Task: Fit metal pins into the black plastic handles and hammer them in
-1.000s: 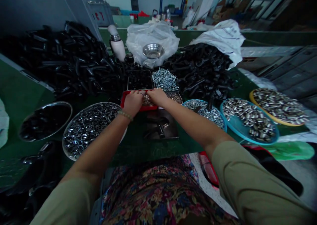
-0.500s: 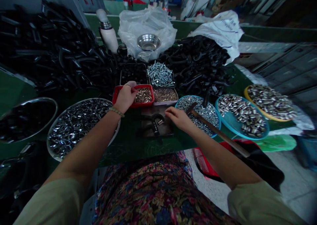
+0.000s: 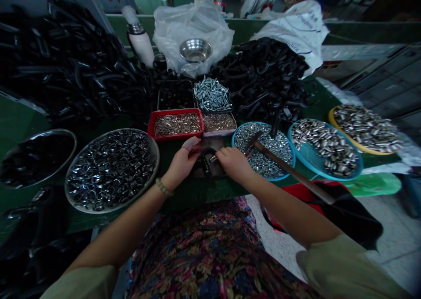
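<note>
Black curved part (image 3: 206, 167) between the two sets of fingertips, lying over a flat metal plate (image 3: 215, 144), apparently for a firm, level base. Right hand (image 3: 234, 162) with fingers bunched together at the part's right side, beside a small silvery coil (image 3: 213, 158); probably so placed for steadying or fine handling. Hard to tell from above whether clamped on the coil or merely touching. Left hand (image 3: 184, 161) on the opposite side, thumb and fingers near one another, slightly blurred; impossible to tell whether pinched on anything.

Just beyond the fingertips, red tray (image 3: 174, 137) and paler tray (image 3: 220, 133) of small pins (image 3: 177, 124), side by side, perhaps for short reaches. Farther past, screws (image 3: 212, 95) in a separate tray, seemingly for keeping kinds apart. Right of the right fingers, blue tub (image 3: 234, 134) with hammer (image 3: 292, 171) laid across, handle out past the bench edge, likely for ready grasping. Left of the left fingers, wide pan (image 3: 157, 158) of rings (image 3: 112, 167), also within easy reach.
</note>
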Tool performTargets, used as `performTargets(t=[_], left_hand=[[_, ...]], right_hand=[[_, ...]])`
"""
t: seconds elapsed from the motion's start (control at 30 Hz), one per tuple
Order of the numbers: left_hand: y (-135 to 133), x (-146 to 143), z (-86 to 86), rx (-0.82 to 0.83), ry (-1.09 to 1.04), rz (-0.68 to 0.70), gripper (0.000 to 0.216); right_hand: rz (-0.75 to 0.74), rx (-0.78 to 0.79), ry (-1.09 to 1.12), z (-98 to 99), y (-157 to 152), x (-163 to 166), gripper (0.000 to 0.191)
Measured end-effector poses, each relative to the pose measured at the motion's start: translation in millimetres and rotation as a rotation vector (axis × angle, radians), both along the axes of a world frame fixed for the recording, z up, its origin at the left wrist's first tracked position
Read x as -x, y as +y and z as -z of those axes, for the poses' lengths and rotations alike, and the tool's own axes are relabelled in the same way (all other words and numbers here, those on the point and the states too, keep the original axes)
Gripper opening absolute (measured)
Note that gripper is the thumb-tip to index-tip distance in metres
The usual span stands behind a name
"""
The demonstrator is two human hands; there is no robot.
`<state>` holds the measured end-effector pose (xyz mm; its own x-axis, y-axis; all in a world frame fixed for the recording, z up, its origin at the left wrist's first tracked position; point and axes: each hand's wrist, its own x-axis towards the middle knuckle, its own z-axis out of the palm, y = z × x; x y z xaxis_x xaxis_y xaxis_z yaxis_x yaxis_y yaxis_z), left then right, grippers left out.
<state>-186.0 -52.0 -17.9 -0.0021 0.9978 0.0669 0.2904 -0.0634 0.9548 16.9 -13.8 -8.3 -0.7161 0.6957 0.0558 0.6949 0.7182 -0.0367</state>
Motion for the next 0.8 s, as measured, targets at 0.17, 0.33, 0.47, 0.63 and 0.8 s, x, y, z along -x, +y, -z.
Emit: performTargets(t=[0.17, 0.33, 0.47, 0.63, 0.8], left_hand=[[5, -4, 6.7, -0.02, 0.082, -0.015, 0.046], [0, -5, -6.0, -0.112, 0.394, 0.059, 0.038], [-4, -7, -15.6, -0.129, 0.672, 0.163, 0.03], [-11, 4, -12.4, -0.183, 0.815, 0.23, 0.027], [-22, 14, -4.1, -0.217, 0.949, 0.209, 0.042]], right_hand=[[-0.038, -0.079, 0.0, 2.6, -6, -11, 0.031], [0.339, -0.167, -0.046, -10.6, 1, -69, 0.04], [0.518, -0.153, -0.222, -11.9, 16, -111, 0.036], [0.528, -0.047, -0.179, -11.1, 13, -107, 0.036], [0.336, 0.206, 0.236, -37.7, -20, -60, 0.036]])
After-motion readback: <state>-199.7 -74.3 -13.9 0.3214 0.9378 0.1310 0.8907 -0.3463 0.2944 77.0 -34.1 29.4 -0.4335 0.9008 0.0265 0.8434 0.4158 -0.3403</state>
